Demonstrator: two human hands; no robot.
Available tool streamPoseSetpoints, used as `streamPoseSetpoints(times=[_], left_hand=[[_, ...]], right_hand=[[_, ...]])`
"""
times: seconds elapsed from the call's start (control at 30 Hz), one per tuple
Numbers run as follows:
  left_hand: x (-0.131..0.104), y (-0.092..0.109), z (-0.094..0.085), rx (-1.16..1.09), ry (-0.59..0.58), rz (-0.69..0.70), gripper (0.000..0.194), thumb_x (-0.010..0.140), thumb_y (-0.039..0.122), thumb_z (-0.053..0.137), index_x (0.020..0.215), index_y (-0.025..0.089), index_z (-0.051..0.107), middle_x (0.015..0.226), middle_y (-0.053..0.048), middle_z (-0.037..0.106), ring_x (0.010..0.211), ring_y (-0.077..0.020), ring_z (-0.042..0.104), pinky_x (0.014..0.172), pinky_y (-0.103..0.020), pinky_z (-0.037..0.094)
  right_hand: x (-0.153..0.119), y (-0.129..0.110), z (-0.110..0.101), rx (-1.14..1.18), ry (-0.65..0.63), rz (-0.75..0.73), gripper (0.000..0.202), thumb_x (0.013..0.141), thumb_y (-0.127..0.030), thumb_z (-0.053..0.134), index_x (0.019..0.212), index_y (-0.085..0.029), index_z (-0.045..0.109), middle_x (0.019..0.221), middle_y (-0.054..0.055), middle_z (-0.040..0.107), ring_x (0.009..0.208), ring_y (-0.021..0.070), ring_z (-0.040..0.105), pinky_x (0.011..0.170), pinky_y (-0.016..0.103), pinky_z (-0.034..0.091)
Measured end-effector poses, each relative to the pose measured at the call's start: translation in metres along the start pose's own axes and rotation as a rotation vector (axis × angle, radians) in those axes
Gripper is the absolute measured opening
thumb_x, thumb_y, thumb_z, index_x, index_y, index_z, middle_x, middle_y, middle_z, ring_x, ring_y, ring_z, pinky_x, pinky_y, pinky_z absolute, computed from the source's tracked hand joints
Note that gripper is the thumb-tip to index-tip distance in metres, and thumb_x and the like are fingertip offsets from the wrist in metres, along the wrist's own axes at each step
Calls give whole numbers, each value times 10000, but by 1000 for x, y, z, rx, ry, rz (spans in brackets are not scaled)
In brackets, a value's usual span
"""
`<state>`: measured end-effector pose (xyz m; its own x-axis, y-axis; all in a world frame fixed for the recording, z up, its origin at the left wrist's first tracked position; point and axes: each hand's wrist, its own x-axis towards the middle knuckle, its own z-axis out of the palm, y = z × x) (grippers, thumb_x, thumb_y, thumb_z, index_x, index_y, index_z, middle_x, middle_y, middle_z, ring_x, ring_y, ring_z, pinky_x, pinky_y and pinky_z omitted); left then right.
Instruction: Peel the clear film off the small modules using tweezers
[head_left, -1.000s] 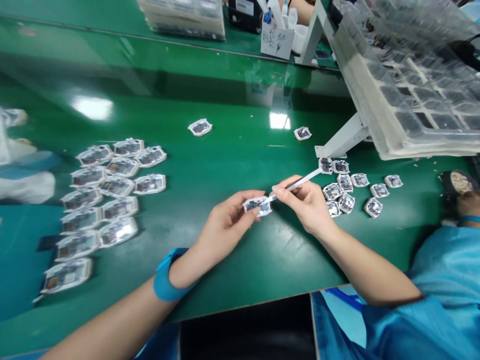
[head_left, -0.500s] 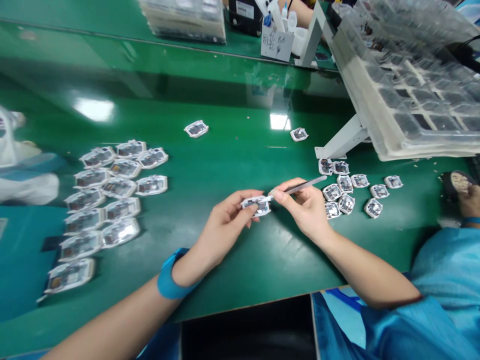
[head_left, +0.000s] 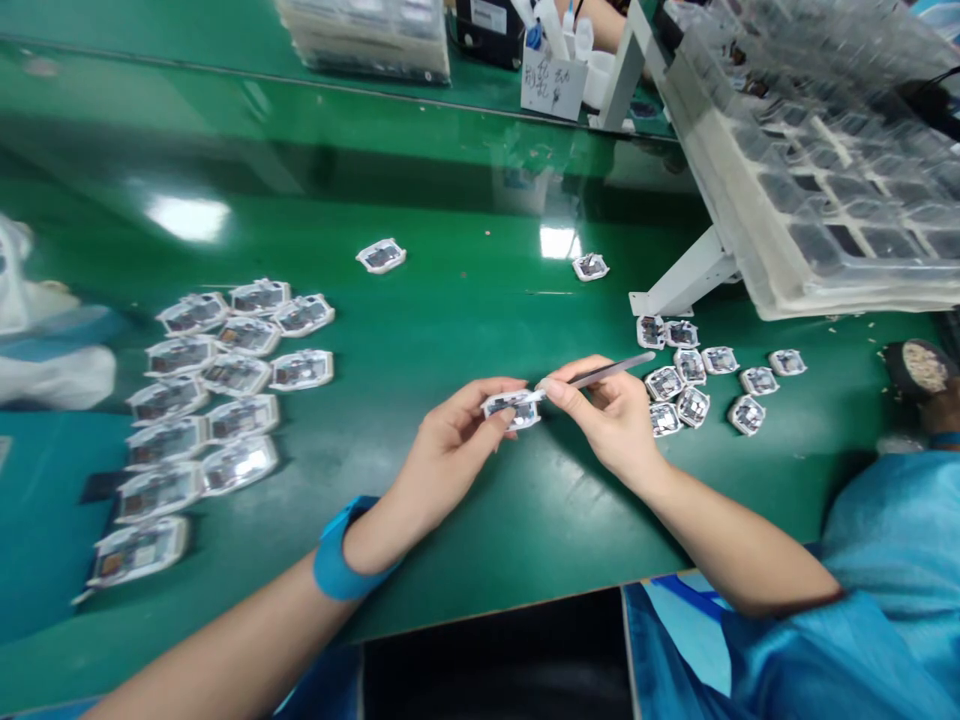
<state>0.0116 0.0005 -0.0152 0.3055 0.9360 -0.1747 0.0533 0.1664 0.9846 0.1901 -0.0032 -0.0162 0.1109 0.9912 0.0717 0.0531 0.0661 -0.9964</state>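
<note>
My left hand, with a blue band at its wrist, pinches a small white-framed electronic unit between thumb and fingers. Its thumb lies across the unit's face, hiding part of it. From the right, my right hand is closed around slim metal tweezers, whose back end points up and right. The tweezers' tips are at the unit's upper right edge, partly covered by my fingers. Whether they grip a small part there, I cannot tell.
Similar units lie grouped at left, and smaller ones at right. Two lone units, one left and one right, lie further back. A bracket holds a compartment tray. A co-worker's hand is by a dark round dish.
Both lone units at the back have shifted slightly left. The co-worker's hand at far right has moved a little. My hands, the held unit and the tweezers look almost unchanged.
</note>
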Motion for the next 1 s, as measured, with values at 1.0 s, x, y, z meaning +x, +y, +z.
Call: streamPoseSetpoints(times=[1.0], left_hand=[[1,3,-2,12,-24,-6,296,876,331,652,1127,175,664,954,-55,741,710,-140,609,645,-259,506]], right_hand=[[1,4,0,62,-25,-27,141,784,-332,787,801,-223,699,791,5,735,749,159,683,727,318,538]])
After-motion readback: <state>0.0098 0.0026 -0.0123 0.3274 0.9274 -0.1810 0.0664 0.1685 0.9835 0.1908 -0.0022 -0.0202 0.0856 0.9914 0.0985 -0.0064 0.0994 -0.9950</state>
